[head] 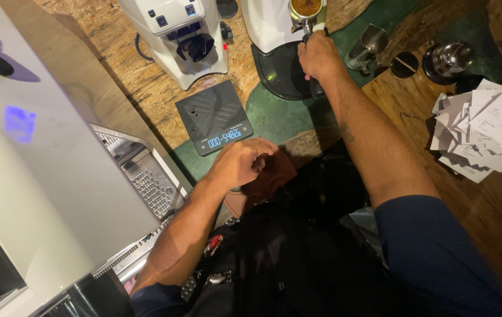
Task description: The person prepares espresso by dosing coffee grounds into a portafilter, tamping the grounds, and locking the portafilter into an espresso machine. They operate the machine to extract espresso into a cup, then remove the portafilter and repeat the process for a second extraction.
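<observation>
Right hand (pixel 319 57) is wrapping its grip tight around the black handle of a steel portafilter filled with brown coffee grounds (pixel 307 12) — it's sitting up under the white grinder (pixel 268 20). Left hand (pixel 240 163) is curling shut on a round reddish-brown thing (pixel 274 176), can't tell what. Just beyond it a black digital scale (pixel 214 116) is glowing on the wooden surface (pixel 127 64), paper slips (pixel 486 132) piling off right.

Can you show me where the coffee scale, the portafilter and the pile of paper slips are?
Coffee scale (pixel 212 114): head view, on its dark weighing platform.
Portafilter (pixel 306 8): head view, on the ground coffee in its basket.
Pile of paper slips (pixel 486 129): head view, on the middle of the white pile.
</observation>
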